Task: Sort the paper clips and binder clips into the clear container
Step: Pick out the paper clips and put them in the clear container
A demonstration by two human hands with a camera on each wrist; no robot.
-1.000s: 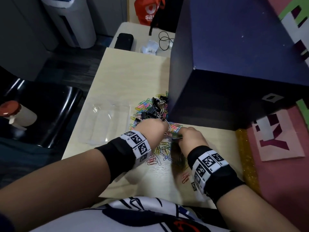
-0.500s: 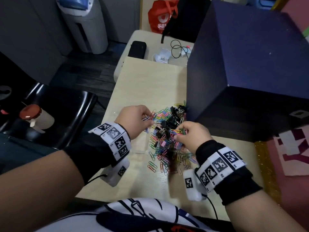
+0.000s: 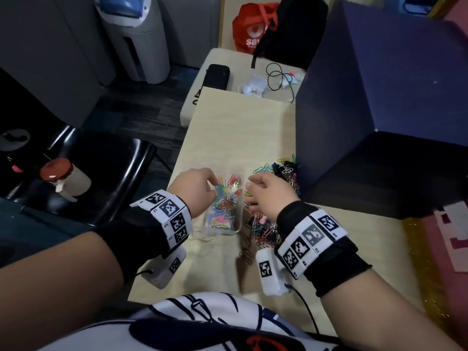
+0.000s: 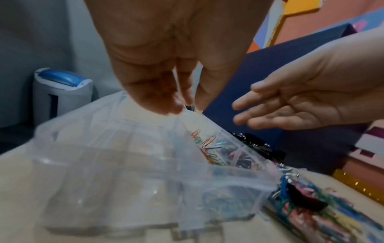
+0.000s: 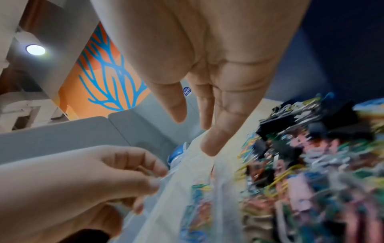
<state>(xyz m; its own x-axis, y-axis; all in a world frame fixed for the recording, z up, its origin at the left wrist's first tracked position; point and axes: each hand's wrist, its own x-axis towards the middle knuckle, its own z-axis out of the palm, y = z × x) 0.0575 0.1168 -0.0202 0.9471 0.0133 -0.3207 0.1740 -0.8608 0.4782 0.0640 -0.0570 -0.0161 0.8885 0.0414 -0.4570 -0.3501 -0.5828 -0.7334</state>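
Observation:
A clear divided container [image 3: 229, 228] sits on the pale table [image 3: 243, 127], just left of the clip pile. My left hand [image 3: 200, 184] pinches its far rim, seen close in the left wrist view [image 4: 182, 107]. Coloured paper clips [image 4: 209, 144] show in its right compartment. My right hand [image 3: 263, 188] hovers over the container's right edge with straight fingers [image 5: 209, 144] and holds nothing. The mixed pile of paper clips [image 3: 263, 226] and black binder clips [image 3: 285, 171] lies under and beyond that hand. The container's left compartments [image 4: 124, 156] look empty.
A large dark blue box [image 3: 379, 102] stands right against the pile on the right. A black chair [image 3: 101, 173] with a red-capped bottle [image 3: 65, 178] is off the table's left edge. A phone [image 3: 216, 76] and cables [image 3: 278, 77] lie on the far table.
My left hand has taken the container's rim, and the container now sits close beside the pile. My right hand has opened and lifted off the pile.

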